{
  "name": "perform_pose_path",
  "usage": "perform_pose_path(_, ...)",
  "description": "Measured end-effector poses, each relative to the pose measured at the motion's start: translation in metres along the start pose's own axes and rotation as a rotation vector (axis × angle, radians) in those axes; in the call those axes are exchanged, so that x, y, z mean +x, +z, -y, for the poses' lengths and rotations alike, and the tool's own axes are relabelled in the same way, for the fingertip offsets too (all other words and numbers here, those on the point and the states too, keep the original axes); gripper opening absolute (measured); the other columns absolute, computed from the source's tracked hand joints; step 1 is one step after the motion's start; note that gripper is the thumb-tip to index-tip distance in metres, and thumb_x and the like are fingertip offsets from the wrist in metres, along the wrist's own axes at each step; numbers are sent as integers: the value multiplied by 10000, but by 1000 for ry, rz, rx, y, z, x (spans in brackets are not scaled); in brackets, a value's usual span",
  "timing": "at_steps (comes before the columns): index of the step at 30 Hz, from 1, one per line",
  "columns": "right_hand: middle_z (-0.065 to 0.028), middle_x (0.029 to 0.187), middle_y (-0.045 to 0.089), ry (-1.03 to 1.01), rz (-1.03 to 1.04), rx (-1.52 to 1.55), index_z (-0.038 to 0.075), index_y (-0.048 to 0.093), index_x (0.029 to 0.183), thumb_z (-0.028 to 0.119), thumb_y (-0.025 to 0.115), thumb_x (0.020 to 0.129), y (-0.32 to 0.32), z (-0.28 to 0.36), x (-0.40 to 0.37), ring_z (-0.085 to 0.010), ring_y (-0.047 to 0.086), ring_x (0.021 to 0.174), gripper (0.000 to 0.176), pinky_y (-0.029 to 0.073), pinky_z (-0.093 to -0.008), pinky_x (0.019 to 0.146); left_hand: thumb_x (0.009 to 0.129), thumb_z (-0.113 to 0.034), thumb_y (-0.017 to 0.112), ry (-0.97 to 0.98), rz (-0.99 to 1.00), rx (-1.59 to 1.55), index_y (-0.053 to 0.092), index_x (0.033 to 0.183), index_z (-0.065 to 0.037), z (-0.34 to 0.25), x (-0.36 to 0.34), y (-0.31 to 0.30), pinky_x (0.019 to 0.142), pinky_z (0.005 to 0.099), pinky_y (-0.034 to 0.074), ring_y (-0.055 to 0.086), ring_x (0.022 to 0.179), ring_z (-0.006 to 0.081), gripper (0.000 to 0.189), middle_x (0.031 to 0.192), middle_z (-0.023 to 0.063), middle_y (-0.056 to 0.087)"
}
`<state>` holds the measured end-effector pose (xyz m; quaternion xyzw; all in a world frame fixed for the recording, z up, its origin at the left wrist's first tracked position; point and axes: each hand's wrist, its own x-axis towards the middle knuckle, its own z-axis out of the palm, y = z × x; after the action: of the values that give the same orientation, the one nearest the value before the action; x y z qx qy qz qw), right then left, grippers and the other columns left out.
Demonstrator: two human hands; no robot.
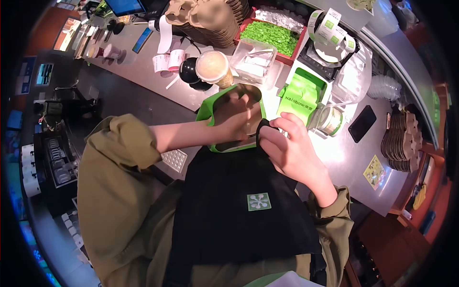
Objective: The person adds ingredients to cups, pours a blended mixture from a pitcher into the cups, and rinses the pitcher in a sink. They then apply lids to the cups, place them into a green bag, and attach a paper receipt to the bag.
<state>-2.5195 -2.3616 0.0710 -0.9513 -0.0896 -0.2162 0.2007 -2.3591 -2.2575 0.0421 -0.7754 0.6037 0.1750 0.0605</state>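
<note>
A green bag (204, 111) with a brownish inside stands open at the counter's near edge, in front of my black apron. My left hand (235, 115) reaches down into it, fingers stretched out against the inside; whether they touch anything else there is hidden. At the bag's right rim, my right hand (291, 150) is closed, its fingers curled round a black strip (261, 130) that looks like the bag's handle. Just behind the bag stands a filled drink cup (213, 67) with a pale top, beside a round black object (190, 71).
Behind are a clear bin (253, 60), a red box of green packets (270, 38) and stacked cardboard cup carriers (210, 19). To the right lie a green printed packet (299, 103), a clear lidded tub (330, 119), a black phone (362, 123) and more carriers (401, 141). A label printer (330, 52) stands beyond.
</note>
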Motion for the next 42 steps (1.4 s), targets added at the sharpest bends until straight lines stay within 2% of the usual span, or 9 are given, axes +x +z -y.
perform_pose_path(3, -2, 1039, 513, 25, 153, 24, 85, 622, 850, 140, 615, 721, -25, -1, 2, -200, 438, 1092, 141, 359, -418, 979, 604, -220, 720, -40, 226, -41, 523, 1116, -158, 6, -3, -6, 669, 433, 510, 610, 802, 335, 552, 984, 167, 556)
perform_pose_path(15, -16, 789, 507, -173, 266, -114, 121, 531, 776, 173, 617, 639, -27, -13, 13, -188, 518, 935, 171, 420, -401, 907, 824, -194, 509, 407, -213, -398, 615, 1049, -157, 56, 15, 70, 714, 360, 468, 595, 756, 195, 251, 873, 62, 600)
perform_pose_path(19, -74, 1099, 568, -134, 469, 399, 46, 578, 1100, 207, 598, 805, -96, -21, 37, -239, 546, 949, 337, 431, -372, 880, 832, -333, 494, 336, 65, -128, 573, 1136, -211, 39, 20, 37, 664, 460, 468, 573, 800, 367, 337, 1030, 76, 553)
perform_pose_path(22, -121, 960, 643, -33, 453, 623, 3, 621, 1037, 149, 572, 866, -180, -112, 97, -199, 612, 851, 230, 485, -326, 766, 823, -394, 489, 285, 149, 2, 557, 1149, -220, 31, 16, 34, 579, 497, 499, 553, 829, 478, 376, 1121, 113, 504)
perform_pose_path(26, -80, 868, 631, 313, -414, 486, -40, 567, 1073, 137, 476, 891, -251, -295, 256, -133, 580, 815, 270, 462, -256, 773, 848, -322, 454, 277, 11, 62, 575, 1116, -314, 33, 16, 68, 599, 455, 507, 504, 980, 478, 294, 1116, 36, 530)
perform_pose_path(29, -143, 929, 639, 784, -461, 9, -70, 566, 1067, 121, 515, 810, -272, -474, 351, -169, 596, 805, 325, 486, -302, 718, 864, -333, 437, 17, 207, -374, 551, 1113, -297, 32, 22, 57, 705, 485, 473, 460, 1049, 452, 276, 1110, 43, 523)
perform_pose_path(33, -206, 900, 645, 833, -588, -215, -89, 607, 914, 207, 630, 696, -244, -602, 400, -288, 636, 827, 369, 500, -385, 718, 860, -337, 476, -209, 247, -993, 537, 1092, -113, 43, 31, 40, 877, 425, 402, 395, 1157, 365, 328, 1137, 65, 503)
perform_pose_path(40, -191, 1013, 640, 992, -306, -346, -16, 661, 902, 368, 555, 768, -259, -547, 380, -348, 607, 972, 420, 489, -393, 802, 821, -341, 510, -210, 144, -1026, 586, 1050, -123, 33, 25, 45, 809, 455, 414, 440, 1090, 352, 326, 1166, 80, 509)
perform_pose_path(42, -178, 792, 646, 578, -354, -773, -26, 618, 863, 407, 446, 873, -279, -582, 372, -317, 628, 795, 466, 466, -445, 686, 808, -343, 519, -61, 32, -626, 603, 1038, -141, 26, 16, 48, 772, 470, 424, 461, 1059, 354, 317, 1173, 83, 513)
